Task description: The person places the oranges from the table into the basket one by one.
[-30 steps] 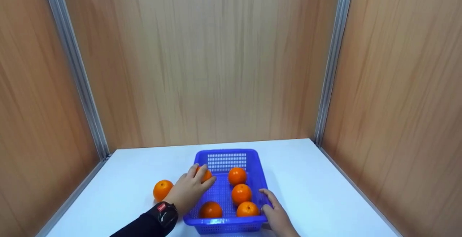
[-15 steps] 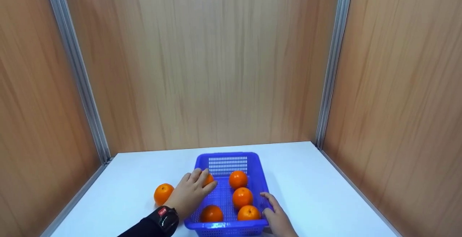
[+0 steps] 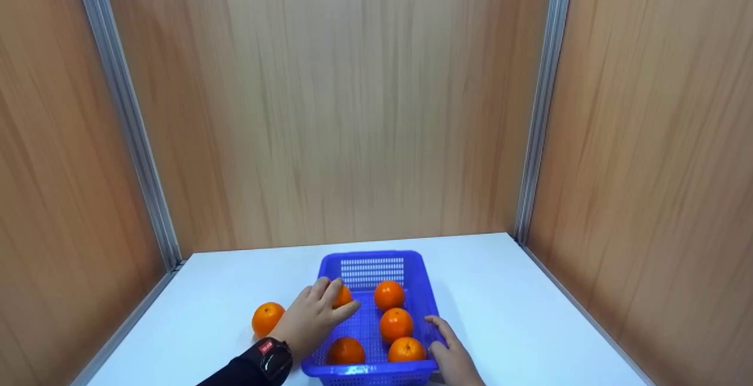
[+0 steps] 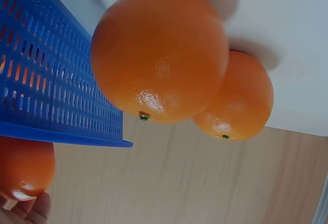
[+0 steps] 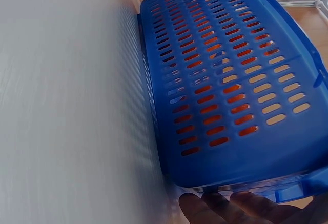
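My left hand (image 3: 315, 318) grips an orange (image 3: 343, 296) over the left side of a blue plastic basket (image 3: 365, 368). In the left wrist view, that held orange (image 4: 25, 168) shows above the basket's rim, with fingertips around it. My right hand (image 3: 454, 358) holds the basket at its near right corner; in the right wrist view, its fingers (image 5: 225, 208) tuck in at the basket's lower edge. Inside the basket lie several oranges, three in a row on the right (image 3: 396, 325) and one near the front left (image 3: 346, 351).
Left of the basket, an orange (image 3: 267, 319) sits on the white table (image 3: 194, 315). The left wrist view shows two there, a nearer orange (image 4: 160, 55) and one partly behind it (image 4: 238, 98). Wood-grained panels (image 3: 353, 109) enclose the table at the back and sides.
The left hand has shifted slightly right with its orange, staying over the basket. The whole scene sits a little lower in the head view. The right hand keeps its place at the basket.
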Demonstrator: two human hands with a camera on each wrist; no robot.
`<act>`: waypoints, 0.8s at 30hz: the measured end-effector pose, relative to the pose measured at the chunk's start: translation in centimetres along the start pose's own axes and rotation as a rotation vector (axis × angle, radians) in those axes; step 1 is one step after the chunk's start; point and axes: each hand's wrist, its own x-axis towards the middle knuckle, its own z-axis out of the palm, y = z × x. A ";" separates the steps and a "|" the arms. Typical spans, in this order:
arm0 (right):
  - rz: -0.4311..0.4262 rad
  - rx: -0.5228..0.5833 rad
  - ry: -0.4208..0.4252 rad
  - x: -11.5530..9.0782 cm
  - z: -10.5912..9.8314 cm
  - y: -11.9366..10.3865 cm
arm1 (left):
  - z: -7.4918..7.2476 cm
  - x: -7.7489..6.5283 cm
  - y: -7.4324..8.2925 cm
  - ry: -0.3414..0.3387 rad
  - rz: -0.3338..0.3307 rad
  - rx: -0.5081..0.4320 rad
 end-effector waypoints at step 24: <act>-0.012 -0.026 0.035 0.3 0.0 0.0 | 0.3 0.5 -0.1 -0.014 -0.006 0.017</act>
